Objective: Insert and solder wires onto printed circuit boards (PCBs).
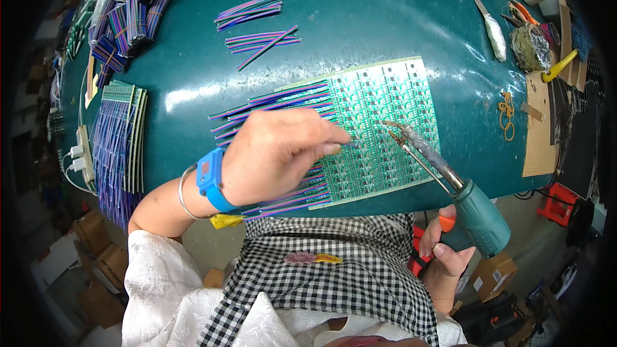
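As I look down through the head camera, I have the left hand (283, 148) over the left part of a flat green circuit-board panel (385, 109) set with rows of small black components, its thumb and forefinger pinched together and its other fingers curled in. A thin, dark-bluish wire end (353, 145) pokes out beyond those fingertips, above the panel; whether it touches the board I cannot tell. The panel lies on a glossy dark-green bench top (193, 45), close to the near edge, and flat purple, blue and pink wires (286, 96) reach out leftward from it, partly hidden under the hand. I see the right hand (455, 262) below the bench edge, fingers and thumb curled around the handle of a soldering gun with a teal plastic body (482, 218) and an orange trigger (447, 223). Its dark metal tip points left over the panel's right half, and I cannot judge whether it makes contact. Beyond the panel lie two small, loose piles of similar cut wires, a far pile (250, 11) and a near pile (260, 44). Left of the working arm I find a stack of wired green panels (122, 93), their purplish strands hanging down; looped orange rubber bands (507, 119) rest at right, beside brown cardboard (538, 141).
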The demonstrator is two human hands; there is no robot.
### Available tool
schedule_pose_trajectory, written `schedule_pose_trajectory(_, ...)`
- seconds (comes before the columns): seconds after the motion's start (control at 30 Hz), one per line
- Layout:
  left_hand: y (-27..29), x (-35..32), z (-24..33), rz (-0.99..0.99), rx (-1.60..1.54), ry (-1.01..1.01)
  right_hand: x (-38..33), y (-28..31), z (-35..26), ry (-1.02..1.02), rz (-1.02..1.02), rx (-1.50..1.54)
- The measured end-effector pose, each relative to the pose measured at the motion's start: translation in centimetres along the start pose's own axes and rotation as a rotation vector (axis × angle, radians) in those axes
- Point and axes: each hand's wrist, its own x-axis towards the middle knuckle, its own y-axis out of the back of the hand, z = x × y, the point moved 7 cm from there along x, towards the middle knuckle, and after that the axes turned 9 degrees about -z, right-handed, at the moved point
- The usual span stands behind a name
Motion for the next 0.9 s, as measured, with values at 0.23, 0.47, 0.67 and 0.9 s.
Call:
schedule_pose_trajectory(0.23,-1.9,-1.5,-0.5,-0.006,0.234,0.017,-0.3,-0.5,0.0,-0.027,0.013,0.001)
schedule_pose_trajectory(0.47,-2.4,-1.9,-0.4,-0.024,0.375,-0.007,-0.4,-1.3,-0.1,-0.121,0.122,-0.049)
schedule_pose_trajectory(0.67,-2.5,-2.1,-0.2,-0.054,0.437,-0.07,-0.4,-1.9,-0.2,-0.171,0.174,-0.091)
schedule_pose_trajectory(0.9,-2.8,-2.6,0.2,-0.012,0.532,-0.126,-0.8,-1.4,0.3,-0.115,0.091,-0.157)
